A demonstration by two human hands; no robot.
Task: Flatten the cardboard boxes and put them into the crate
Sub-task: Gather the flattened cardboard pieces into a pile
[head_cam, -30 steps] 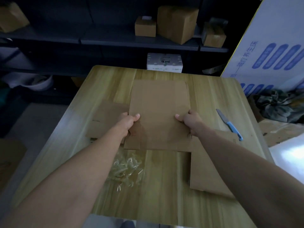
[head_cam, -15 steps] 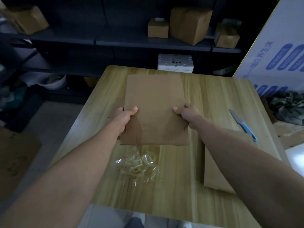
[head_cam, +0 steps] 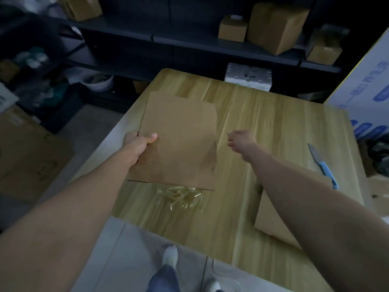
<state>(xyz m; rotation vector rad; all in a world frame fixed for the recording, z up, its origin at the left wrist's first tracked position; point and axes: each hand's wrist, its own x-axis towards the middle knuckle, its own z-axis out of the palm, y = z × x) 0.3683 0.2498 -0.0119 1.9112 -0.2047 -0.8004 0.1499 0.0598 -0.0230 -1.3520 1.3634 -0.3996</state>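
A flattened brown cardboard box (head_cam: 183,142) hangs above the left part of the wooden table (head_cam: 263,127). My left hand (head_cam: 139,141) grips its left edge, thumb on top. Just right of the cardboard, my right hand (head_cam: 240,140) is off it, fingers loosely curled and holding nothing. A second flat piece of cardboard (head_cam: 271,216) lies on the table at the right, partly under my right forearm. I see no crate in this view.
Crumpled clear tape (head_cam: 181,197) lies on the table below the held cardboard. A blue-handled knife (head_cam: 322,163) rests near the right edge. Dark shelves behind carry several brown boxes (head_cam: 273,26). Flat cardboard (head_cam: 25,150) lies on the floor at left.
My right hand has let go of the cardboard's right edge. The left hand has carried the sheet leftwards, past the table's left edge. The view has swung left.
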